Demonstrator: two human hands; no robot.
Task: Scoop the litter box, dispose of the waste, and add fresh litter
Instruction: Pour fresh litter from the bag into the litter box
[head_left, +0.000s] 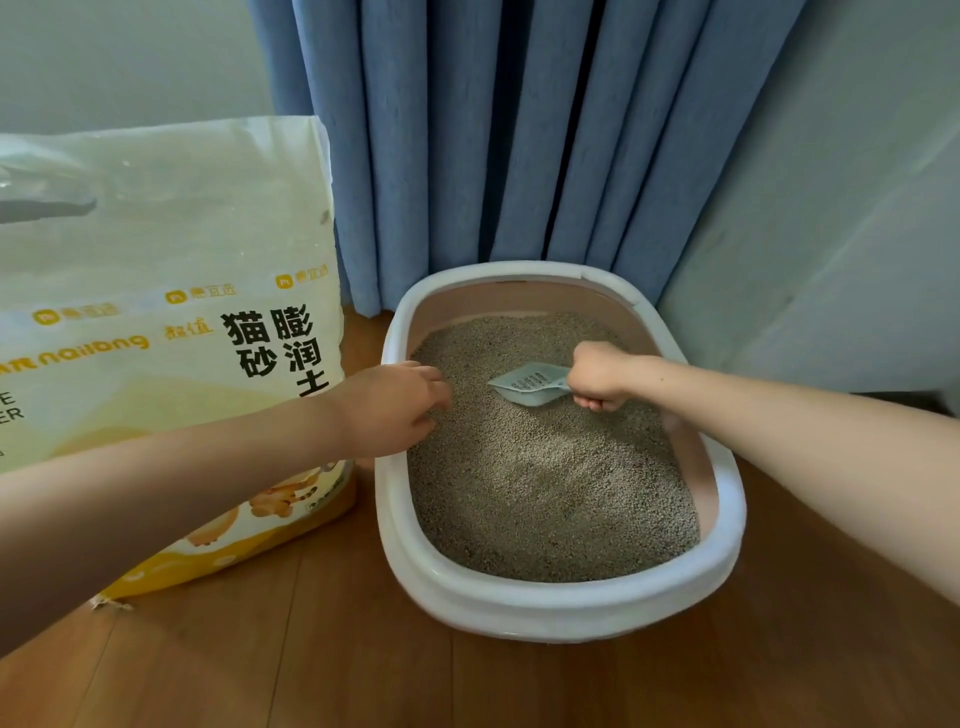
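Note:
An oval litter box (566, 605) with a white rim and pink inner wall stands on the wooden floor, filled with grey-beige litter (550, 488). My right hand (600, 375) is closed on the handle of a pale blue-grey scoop (530, 385), whose blade rests on the litter with a printed label on it. My left hand (392, 410) reaches over the box's left rim, fingers curled down at the litter near the edge. Whether it holds anything is hidden. A large yellow-white litter bag (171, 332) stands left of the box.
Blue curtains (519, 135) hang right behind the box. A pale wall (831, 234) rises close on the right, meeting the floor just past the box. Wooden floor (311, 665) stretches in front of the box and bag.

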